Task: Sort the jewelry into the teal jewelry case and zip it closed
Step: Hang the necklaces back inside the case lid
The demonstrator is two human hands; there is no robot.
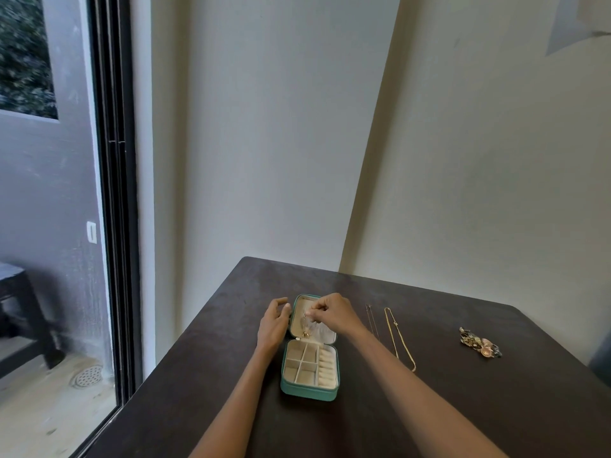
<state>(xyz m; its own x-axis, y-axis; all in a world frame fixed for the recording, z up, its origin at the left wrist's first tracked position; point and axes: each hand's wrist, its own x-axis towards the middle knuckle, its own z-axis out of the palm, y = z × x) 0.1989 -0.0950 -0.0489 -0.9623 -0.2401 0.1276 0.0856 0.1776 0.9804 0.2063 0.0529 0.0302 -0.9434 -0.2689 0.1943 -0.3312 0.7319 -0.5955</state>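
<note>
The teal jewelry case (309, 390) lies open on the dark table, its cream compartments toward me and its lid (327, 335) flat behind. Over the lid my right hand (332, 312) pinches the top of a thin necklace, whose gold pendant (305, 335) hangs down onto the lid lining. At the lid's left edge my left hand (274, 322) rests with its fingers loosely curved against the case. A gold chain (398, 338) and a thinner dark chain (372, 320) lie stretched out to the right. Farther right sits a small heap of mixed jewelry (479, 342).
The dark table (463, 408) stands in a room corner with walls behind and to the right. A glass sliding door with a black frame (115, 193) is at the left, beyond the table's left edge.
</note>
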